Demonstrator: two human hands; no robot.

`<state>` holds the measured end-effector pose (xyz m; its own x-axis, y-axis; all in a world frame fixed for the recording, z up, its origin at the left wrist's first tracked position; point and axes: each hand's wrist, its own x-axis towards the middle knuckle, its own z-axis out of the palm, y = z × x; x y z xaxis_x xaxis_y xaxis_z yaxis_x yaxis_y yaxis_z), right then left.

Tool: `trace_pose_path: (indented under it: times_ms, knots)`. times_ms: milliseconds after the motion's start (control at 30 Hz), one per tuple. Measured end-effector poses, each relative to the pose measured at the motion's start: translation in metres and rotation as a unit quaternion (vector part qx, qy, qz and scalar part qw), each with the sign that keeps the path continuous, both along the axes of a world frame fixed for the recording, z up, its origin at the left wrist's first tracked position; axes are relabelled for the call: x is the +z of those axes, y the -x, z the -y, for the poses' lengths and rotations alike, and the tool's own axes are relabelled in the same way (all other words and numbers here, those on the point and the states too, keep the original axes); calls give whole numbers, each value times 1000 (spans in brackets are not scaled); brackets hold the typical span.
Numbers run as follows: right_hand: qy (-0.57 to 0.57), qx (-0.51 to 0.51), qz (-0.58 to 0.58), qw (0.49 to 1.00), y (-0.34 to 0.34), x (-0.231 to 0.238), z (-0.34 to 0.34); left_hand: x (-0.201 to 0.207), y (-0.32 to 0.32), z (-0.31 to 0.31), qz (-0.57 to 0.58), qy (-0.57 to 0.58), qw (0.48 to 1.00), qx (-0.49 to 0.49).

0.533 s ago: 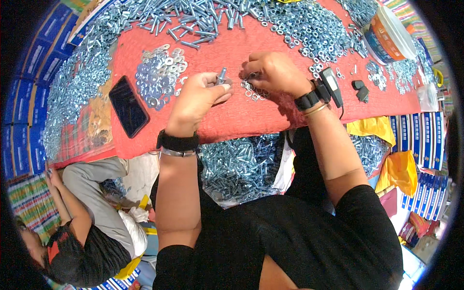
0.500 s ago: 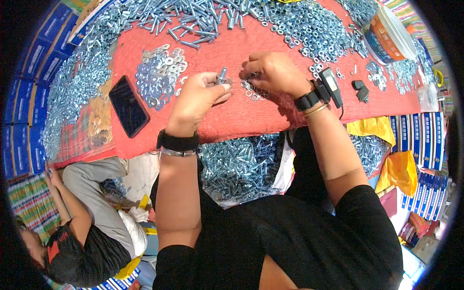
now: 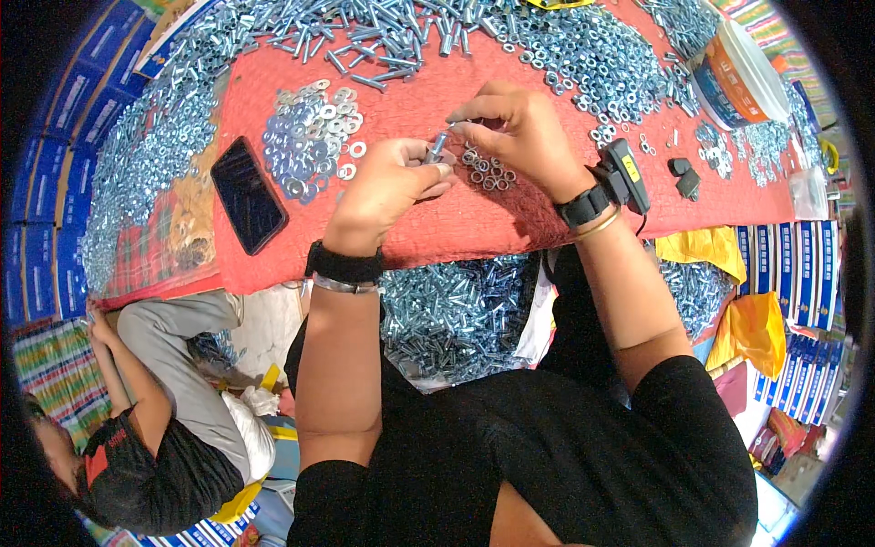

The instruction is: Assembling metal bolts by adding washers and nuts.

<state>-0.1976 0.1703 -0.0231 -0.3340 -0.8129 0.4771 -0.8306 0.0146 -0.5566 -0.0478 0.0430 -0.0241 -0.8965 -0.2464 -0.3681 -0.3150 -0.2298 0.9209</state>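
Observation:
Between the thumb and fingers of my left hand (image 3: 387, 187) stands a silvery bolt (image 3: 437, 146), its threaded end up and tilted to the right. Just right of the bolt's tip, my right hand (image 3: 524, 132) is closed in a pinch. What its fingertips hold is too small to make out. Below that hand lies a little heap of small metal rings (image 3: 489, 171). To the left of my left hand, flat washers (image 3: 305, 141) are spread in a loose pile on the red cloth (image 3: 401, 232).
Loose bolts (image 3: 383, 41) and nuts (image 3: 602, 68) ring the far side. A black phone (image 3: 248, 196) lies left, a white-and-orange bucket (image 3: 734, 73) stands far right. Below the table edge is a mass of bolts (image 3: 451, 319). Another person (image 3: 164, 456) sits at lower left.
My right hand has lifted from the small rings and come up beside the bolt's tip. My left hand, holding the bolt, has shifted slightly right.

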Motion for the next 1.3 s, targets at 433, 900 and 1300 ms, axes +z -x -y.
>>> trace_pose_path:
  times_ms: [433,900,1300]
  knots:
    - [58,24,-66,996,-11,3,1,-2,-1,2,-29,-40,999,9]
    - [3,65,167,984,-5,11,-3,3,-4,4,-29,10,999,-20]
    - [-11,109,362,926,-8,2,0,4,-4,1,-77,-95,991,61]
